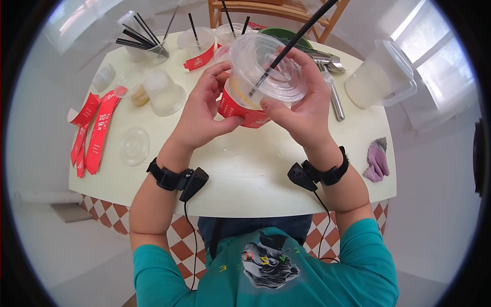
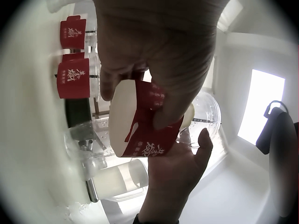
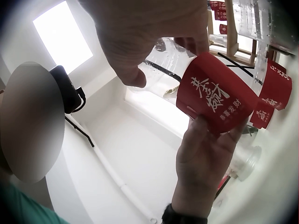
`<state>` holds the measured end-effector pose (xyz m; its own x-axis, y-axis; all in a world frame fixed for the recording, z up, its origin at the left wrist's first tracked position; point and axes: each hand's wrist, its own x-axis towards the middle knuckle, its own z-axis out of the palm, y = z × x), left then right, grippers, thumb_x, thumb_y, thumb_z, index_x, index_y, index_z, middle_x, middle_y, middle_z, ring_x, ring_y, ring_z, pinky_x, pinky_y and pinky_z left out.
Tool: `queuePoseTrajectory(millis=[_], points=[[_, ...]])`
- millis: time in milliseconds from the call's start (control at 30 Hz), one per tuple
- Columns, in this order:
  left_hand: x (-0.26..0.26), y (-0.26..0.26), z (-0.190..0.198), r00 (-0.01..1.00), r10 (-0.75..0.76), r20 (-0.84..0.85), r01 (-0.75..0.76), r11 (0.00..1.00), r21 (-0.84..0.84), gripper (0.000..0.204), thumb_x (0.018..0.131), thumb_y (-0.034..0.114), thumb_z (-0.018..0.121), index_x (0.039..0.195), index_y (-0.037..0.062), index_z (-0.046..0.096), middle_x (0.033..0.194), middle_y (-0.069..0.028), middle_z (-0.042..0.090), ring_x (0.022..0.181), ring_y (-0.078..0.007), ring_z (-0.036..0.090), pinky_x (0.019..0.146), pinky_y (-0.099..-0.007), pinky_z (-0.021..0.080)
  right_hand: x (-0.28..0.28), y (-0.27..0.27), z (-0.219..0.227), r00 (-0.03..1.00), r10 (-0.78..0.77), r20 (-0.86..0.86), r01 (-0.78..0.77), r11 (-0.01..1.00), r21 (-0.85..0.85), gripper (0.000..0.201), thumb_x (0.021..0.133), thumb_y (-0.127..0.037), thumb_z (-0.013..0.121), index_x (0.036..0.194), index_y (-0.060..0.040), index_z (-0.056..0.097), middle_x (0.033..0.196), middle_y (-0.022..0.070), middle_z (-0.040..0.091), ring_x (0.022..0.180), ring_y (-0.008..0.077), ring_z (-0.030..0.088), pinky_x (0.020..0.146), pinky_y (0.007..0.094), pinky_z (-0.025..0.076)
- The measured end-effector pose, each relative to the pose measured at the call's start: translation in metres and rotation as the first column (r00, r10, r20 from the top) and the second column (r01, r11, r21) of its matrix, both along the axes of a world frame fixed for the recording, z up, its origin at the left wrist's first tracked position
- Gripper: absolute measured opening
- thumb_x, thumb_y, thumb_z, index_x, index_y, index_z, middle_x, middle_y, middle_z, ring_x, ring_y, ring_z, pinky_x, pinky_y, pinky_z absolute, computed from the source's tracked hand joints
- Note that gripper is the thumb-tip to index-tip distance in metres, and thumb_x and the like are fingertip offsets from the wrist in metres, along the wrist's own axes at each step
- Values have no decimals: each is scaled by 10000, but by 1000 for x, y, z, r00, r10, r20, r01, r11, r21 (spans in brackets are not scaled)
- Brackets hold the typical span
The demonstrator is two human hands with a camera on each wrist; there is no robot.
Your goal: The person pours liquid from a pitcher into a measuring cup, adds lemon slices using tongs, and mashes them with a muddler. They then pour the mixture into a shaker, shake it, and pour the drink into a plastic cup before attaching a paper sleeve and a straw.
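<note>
Both hands hold up a clear plastic cup (image 3: pixel 166 63) with a flat clear lid (image 1: pixel 266 56) and a black straw (image 1: pixel 286 51). A red paper sleeve (image 3: pixel 217 93) with white characters wraps its lower part. The left hand (image 1: pixel 204 105) grips the sleeve, thumb on the near side and fingers behind. My right hand (image 1: pixel 309 97) curls round the cup's upper part close under the lid, its thumb in front. The cup tilts, lid toward the head camera. In the left wrist view, the sleeve's white lower end faces outward.
Flat red sleeves (image 1: pixel 102 130) lie at left beside a loose lid (image 1: pixel 135 146) and an upturned cup (image 1: pixel 164 92). A container of black straws (image 1: pixel 156 51) and sleeved cups (image 1: pixel 198 56) stand behind. At right are a pitcher (image 1: pixel 378 74), a metal tool (image 1: pixel 335 97) and a cloth (image 1: pixel 377 161).
</note>
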<state>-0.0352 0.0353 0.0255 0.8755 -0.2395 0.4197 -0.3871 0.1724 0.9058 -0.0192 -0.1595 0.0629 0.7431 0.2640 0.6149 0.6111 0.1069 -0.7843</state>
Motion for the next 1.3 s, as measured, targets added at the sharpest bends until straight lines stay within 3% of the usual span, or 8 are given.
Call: queuePoseTrajectory(millis=[233,333,400,600,867,933,1133,1300], points=[[0,-9,-3,997,60,47,-54,991,-123,974,607,-11,755,1444,39,261,1353,-114,443,1274,-227,438,1072,-371,384,-3,11,-11,996,-74,-60,72,997,-31,744,630,-118,772,1287,40,460,1177,117,490,1121,210,524,924,332,482],[-2,-12,0,978,99,183,-93,995,-42,1062,597,39,816,1469,61,211,1373,-110,432,1300,-240,421,1076,-383,383,-3,14,-14,995,-96,-36,95,995,-26,741,637,-131,777,1286,42,463,1177,121,487,1123,212,513,909,335,489],[-10,-20,4,926,261,272,-317,929,190,1110,584,109,869,1470,81,200,1379,-111,435,1308,-259,424,1072,-385,389,-3,16,-16,994,-104,-44,103,994,-30,738,636,-137,779,1283,37,468,1168,120,491,1116,215,515,896,337,492],[-5,-26,-7,843,404,354,-495,841,218,1132,585,151,887,1467,96,180,1399,-140,429,1252,-299,493,1029,-391,439,-7,19,-18,984,-170,61,177,977,-121,725,633,-169,794,1264,14,488,1138,132,509,1095,250,525,882,348,483],[-2,-17,-15,923,349,164,-365,928,75,1191,586,177,894,1475,70,108,1429,-155,388,1276,-295,466,1048,-407,421,-12,18,-21,974,-129,186,181,937,-300,758,672,-273,818,1281,8,464,1209,177,514,1096,283,537,891,368,475],[-1,-16,-15,921,352,167,-367,927,72,1195,585,178,896,1474,64,106,1433,-159,377,1288,-295,450,1059,-412,410,-11,20,-26,994,-8,-108,-7,991,-131,732,729,-303,788,1299,7,449,1231,186,511,1095,277,547,871,372,488],[6,-11,-23,913,362,187,-385,916,109,1213,578,163,899,1477,63,90,1411,-158,386,1289,-297,439,1067,-414,396,-6,19,-30,983,-53,-176,10,972,-235,719,744,-308,776,1303,7,452,1236,177,516,1092,268,552,846,371,506],[7,-7,-16,983,182,-5,-182,983,26,1202,569,93,889,1489,72,115,1403,-146,406,1275,-266,456,1063,-406,398,-2,20,-38,974,-118,-193,60,958,-281,720,717,-305,797,1288,0,482,1232,172,532,1090,260,562,841,364,512]])
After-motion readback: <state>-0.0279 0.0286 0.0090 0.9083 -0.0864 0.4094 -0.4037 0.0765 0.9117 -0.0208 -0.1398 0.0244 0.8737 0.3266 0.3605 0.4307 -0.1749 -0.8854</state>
